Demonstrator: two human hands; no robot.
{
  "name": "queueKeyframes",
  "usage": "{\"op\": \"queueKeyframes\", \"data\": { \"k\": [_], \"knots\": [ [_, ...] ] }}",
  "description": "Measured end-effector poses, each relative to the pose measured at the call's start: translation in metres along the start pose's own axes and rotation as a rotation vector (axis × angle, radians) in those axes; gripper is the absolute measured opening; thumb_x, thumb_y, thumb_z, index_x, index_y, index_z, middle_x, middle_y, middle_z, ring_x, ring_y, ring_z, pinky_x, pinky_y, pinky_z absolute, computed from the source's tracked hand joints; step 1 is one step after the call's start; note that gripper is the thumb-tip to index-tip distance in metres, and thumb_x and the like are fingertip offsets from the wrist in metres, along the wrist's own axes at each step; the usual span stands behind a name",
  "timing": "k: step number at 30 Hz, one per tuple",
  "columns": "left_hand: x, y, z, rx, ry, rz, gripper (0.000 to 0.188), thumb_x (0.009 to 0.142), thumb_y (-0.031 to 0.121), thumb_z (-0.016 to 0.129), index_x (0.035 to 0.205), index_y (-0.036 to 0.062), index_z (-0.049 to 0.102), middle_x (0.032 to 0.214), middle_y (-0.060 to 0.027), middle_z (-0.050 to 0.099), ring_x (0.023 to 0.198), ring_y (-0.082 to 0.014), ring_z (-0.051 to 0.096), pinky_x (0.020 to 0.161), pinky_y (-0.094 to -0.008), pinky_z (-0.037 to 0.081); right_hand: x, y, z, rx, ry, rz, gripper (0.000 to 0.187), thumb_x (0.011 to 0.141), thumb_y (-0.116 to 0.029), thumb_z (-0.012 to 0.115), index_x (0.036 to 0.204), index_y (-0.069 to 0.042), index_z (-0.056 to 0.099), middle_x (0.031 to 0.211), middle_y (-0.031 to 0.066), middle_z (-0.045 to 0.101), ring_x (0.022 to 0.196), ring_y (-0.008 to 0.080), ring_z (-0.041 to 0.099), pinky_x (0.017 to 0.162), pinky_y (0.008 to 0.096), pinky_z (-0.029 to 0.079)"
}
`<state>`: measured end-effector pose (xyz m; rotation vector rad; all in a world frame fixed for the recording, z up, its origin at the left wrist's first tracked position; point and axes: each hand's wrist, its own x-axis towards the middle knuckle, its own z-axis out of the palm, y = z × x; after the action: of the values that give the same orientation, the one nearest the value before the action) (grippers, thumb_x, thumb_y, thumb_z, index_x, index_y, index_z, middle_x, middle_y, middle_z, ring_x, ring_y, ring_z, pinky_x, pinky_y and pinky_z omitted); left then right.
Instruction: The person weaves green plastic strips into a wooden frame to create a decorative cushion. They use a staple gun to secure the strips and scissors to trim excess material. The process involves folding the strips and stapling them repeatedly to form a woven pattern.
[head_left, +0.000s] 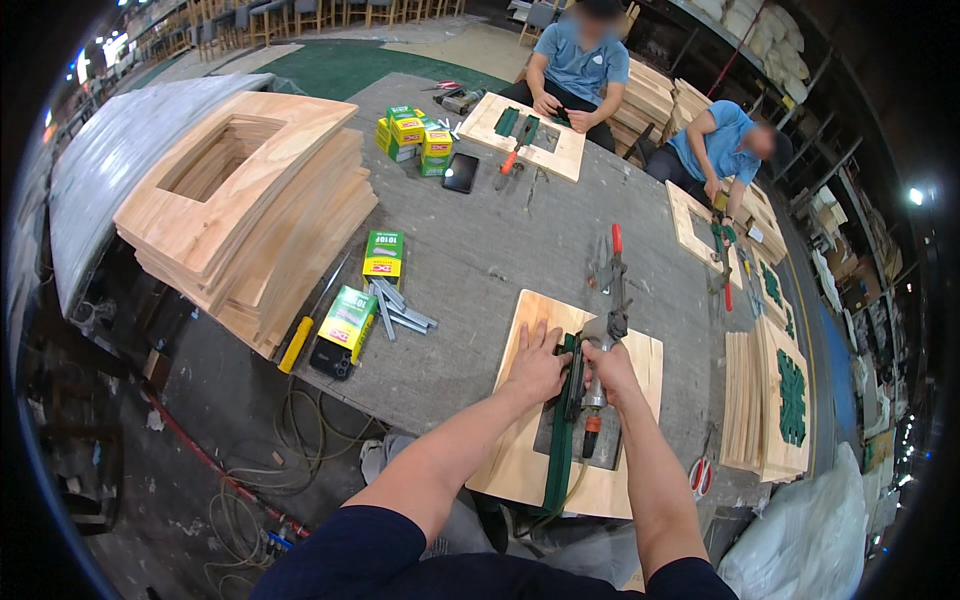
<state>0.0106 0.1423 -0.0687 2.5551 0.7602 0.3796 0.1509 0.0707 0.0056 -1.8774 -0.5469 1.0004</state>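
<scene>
My right hand (pixel 612 372) is closed around a grey pneumatic staple gun (pixel 594 398), over a wooden panel (pixel 510 465) with a rectangular opening. Along the left side of the gun runs a dark green webbing strap (pixel 560 455), crossing the opening and hanging past the near edge. My left hand (pixel 536 364) lies on the panel left of the strap, fingers spread, with its thumb by the strap. Beyond the gun a red-handled metal tool (pixel 617 262) reaches past the panel's far edge; its lower end is hidden.
Left stands a tall stack of cut-out panels (pixel 240 190). Staple boxes (pixel 384 258), loose staple strips (pixel 400 310) and a yellow-handled screwdriver (pixel 296 345) lie nearer. Scissors (pixel 701 474) rest at right, below a webbed panel stack (pixel 768 400). Two people (pixel 580 65) work across the table (pixel 450 230).
</scene>
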Motion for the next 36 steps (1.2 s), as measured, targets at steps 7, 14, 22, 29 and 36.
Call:
{"op": "queueKeyframes", "data": {
  "k": [7, 14, 22, 29, 36],
  "knots": [
    [-0.001, 0.0, -0.003, -0.004, 0.037, 0.007, 0.03, 0.088, 0.029, 0.068, 0.113, 0.0172, 0.08, 0.156, -0.0161, 0.043, 0.154, -0.0422, 0.024, 0.125, -0.065, 0.009, 0.001, -0.002, 0.004, 0.024, -0.025, 0.013, 0.017, 0.098, -0.019, 0.07, 0.102, -0.006, 0.06, 0.08, 0.0018, 0.06, 0.05, 0.0124, 0.055, 0.041, 0.0306, 0.044],
    [0.0, -0.003, 0.001, -0.036, 0.11, 0.028, 0.026, 0.085, 0.025, 0.07, 0.106, 0.0152, 0.082, 0.151, -0.0155, 0.049, 0.151, -0.0417, 0.03, 0.125, -0.0658, 0.01, -0.001, -0.002, 0.003, -0.021, 0.003, 0.038, 0.014, 0.098, -0.017, 0.07, 0.099, -0.006, 0.062, 0.078, 0.002, 0.061, 0.05, 0.0125, 0.055, 0.042, 0.0309, 0.044],
    [-0.001, -0.003, -0.002, -0.046, 0.068, 0.025, 0.029, 0.084, 0.024, 0.071, 0.108, 0.0145, 0.081, 0.15, -0.0154, 0.05, 0.152, -0.0404, 0.029, 0.125, -0.0655, 0.012, 0.001, 0.004, 0.0, -0.071, -0.024, 0.031, 0.019, 0.097, -0.018, 0.071, 0.106, -0.006, 0.06, 0.079, 0.0029, 0.062, 0.051, 0.013, 0.056, 0.042, 0.0316, 0.046],
    [-0.002, -0.002, -0.003, -0.063, 0.078, 0.028, 0.03, 0.084, 0.023, 0.071, 0.111, 0.0137, 0.081, 0.15, -0.0156, 0.049, 0.152, -0.0399, 0.029, 0.125, -0.0648, 0.011, -0.002, 0.003, -0.003, -0.092, 0.001, 0.032, 0.023, 0.096, -0.016, 0.071, 0.112, -0.007, 0.057, 0.08, 0.0026, 0.061, 0.05, 0.0129, 0.056, 0.041, 0.0308, 0.045],
    [0.0, -0.001, -0.006, -0.075, -0.004, -0.005, 0.032, 0.083, 0.022, 0.07, 0.112, 0.0132, 0.081, 0.153, -0.0164, 0.047, 0.152, -0.0399, 0.029, 0.126, -0.0626, 0.011, -0.008, 0.001, -0.008, -0.069, 0.012, -0.006, 0.02, 0.099, -0.02, 0.069, 0.111, -0.008, 0.059, 0.082, 0.002, 0.061, 0.053, 0.0133, 0.057, 0.043, 0.0312, 0.046]
  ]
}}
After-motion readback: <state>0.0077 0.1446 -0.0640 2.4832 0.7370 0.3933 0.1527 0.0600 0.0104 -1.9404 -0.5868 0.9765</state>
